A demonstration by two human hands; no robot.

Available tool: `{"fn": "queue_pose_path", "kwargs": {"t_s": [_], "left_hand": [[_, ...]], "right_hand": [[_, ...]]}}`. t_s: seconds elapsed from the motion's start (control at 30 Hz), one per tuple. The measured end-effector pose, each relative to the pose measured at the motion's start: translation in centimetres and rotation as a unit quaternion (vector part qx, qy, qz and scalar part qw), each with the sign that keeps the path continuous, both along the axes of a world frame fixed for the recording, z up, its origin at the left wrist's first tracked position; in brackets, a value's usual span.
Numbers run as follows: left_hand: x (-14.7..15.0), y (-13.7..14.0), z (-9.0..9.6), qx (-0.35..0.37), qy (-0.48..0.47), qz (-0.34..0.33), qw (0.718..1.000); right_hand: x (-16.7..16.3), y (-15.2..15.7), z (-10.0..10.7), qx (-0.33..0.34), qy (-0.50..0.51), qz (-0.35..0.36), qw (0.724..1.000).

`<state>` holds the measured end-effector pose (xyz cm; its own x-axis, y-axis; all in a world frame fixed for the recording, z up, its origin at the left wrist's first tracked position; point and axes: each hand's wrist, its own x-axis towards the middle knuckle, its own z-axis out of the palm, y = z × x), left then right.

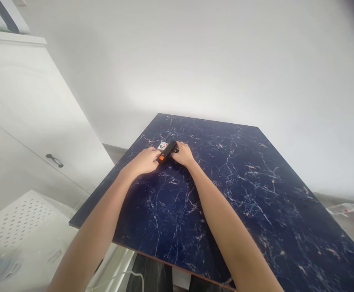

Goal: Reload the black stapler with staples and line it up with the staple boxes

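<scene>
A black oblong device (pixel 169 149) with an orange patch near its closer end lies on the blue marble-patterned tabletop (pixel 232 190), slanting away to the right. My left hand (pixel 148 160) has its fingers closed at the device's near left end. From the other side, my right hand (pixel 183 154) curls its fingers and thumb around the far right part. Just behind the left fingers sits a small white packet or card (pixel 162 145) with dark print and a touch of red. The device's exact kind is too small to make out.
To the left stands a white cabinet (pixel 43 109) with a dark handle (pixel 54 160). Below it is a white perforated panel (pixel 21 219). A pale wall (pixel 201 61) rises behind the table. Clear plastic (pixel 346 209) lies low at the right, and a white cable (pixel 136 273) hangs by the front edge.
</scene>
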<state>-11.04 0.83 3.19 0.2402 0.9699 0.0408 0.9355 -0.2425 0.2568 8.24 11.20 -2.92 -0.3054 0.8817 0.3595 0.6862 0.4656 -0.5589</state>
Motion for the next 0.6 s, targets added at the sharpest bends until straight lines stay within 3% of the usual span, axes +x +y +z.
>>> {"fn": "queue_pose_path", "kwargs": {"t_s": [0.17, 0.23, 0.33, 0.4, 0.5, 0.6], "left_hand": [[-0.4, 0.3, 0.3, 0.023, 0.027, 0.057, 0.998], [-0.5, 0.4, 0.5, 0.095, 0.022, 0.105, 0.99], [0.3, 0.0, 1.2, 0.268, -0.027, 0.151, 0.951], [1.7, -0.6, 1.3, 0.319, -0.06, 0.107, 0.94], [4.6, -1.3, 0.2, 0.274, -0.047, -0.018, 0.96], [6.4, -1.2, -1.6, 0.234, 0.023, -0.082, 0.968]], "right_hand": [[-0.4, -0.2, -0.3, 0.004, 0.017, -0.005, 1.0], [-0.4, -0.1, -0.3, 0.0, 0.029, -0.011, 1.0], [-0.1, 0.3, -0.3, -0.02, 0.1, -0.022, 0.995], [0.3, 0.7, -0.2, -0.062, 0.196, -0.062, 0.977], [1.0, 1.4, -0.2, -0.121, 0.33, -0.128, 0.928], [1.3, 1.5, -0.2, -0.129, 0.388, -0.139, 0.902]]}}
